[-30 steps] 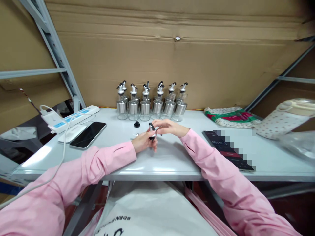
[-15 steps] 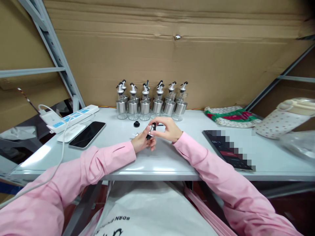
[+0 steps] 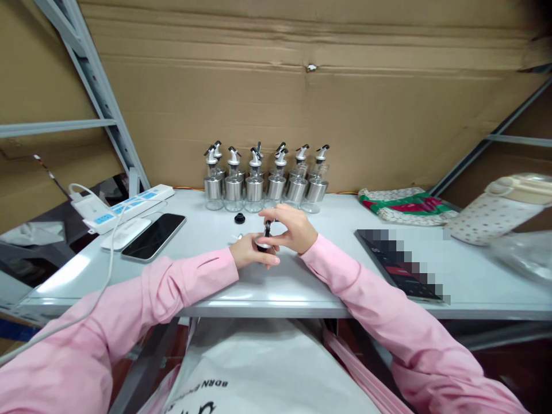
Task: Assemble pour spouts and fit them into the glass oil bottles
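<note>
Over the front middle of the table, both hands meet at a small silver-and-black pourer spout (image 3: 263, 242). Its round base rests in the fingers of my left hand (image 3: 249, 252), which are curled around it. From the right and above, my right hand (image 3: 295, 226) pinches the same spout with thumb and fingers. Part of the spout is hidden by the fingers. Just beyond the hands lies a black stopper (image 3: 240, 218). A small pale piece (image 3: 240, 236) shows beside my left hand, too small to name.
Glass bottles with steel bands and pourer tops (image 3: 254, 187) stand in rows at the back. At left are a phone (image 3: 154, 237) and a power strip (image 3: 129, 208). A dark tablet-like device (image 3: 399, 264), patterned cloth (image 3: 405, 205) and dotted flask (image 3: 487, 210) are at right.
The spout has turned from tilted to more upright, its round base now facing down. My left thumb has swung toward the right, and my right hand has shifted slightly left.
</note>
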`<action>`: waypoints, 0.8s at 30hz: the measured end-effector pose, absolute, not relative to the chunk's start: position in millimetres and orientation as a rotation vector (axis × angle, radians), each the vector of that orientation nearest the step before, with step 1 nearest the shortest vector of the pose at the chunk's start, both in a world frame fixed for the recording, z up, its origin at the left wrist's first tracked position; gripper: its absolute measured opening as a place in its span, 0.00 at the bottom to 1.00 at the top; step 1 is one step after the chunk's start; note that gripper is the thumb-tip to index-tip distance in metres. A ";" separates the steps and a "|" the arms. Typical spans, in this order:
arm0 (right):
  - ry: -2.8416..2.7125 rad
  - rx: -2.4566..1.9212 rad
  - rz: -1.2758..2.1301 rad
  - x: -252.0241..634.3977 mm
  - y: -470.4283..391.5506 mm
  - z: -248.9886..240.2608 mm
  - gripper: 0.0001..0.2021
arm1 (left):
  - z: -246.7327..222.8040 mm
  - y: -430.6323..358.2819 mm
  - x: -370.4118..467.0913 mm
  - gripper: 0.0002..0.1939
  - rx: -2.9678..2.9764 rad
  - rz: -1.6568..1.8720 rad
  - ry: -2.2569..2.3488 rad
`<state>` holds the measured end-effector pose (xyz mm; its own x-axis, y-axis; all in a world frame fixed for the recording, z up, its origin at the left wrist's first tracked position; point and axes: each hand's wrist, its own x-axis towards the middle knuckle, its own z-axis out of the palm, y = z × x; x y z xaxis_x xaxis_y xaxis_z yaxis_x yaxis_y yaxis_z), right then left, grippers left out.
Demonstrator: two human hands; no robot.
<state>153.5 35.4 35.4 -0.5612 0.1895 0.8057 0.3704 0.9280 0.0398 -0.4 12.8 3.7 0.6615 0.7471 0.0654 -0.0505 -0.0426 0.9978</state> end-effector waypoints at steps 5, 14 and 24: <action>-2.185 -0.287 -0.274 150.3 34.4 35.0 0.19 | 6.6 10.3 -0.4 0.17 1.504 0.639 0.615; -2.238 -0.320 -0.349 150.3 35.7 34.2 0.21 | 5.9 10.4 1.6 0.18 1.515 0.635 0.643; -2.296 -0.335 -0.843 149.8 38.3 31.8 0.23 | 8.0 12.0 1.4 0.17 1.622 0.615 0.620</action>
<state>149.8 38.3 31.8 -0.7492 0.0118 0.6623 0.4374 0.7596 0.4813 1.4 12.0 8.0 0.7147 0.6977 0.0485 0.0541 -0.1243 0.9908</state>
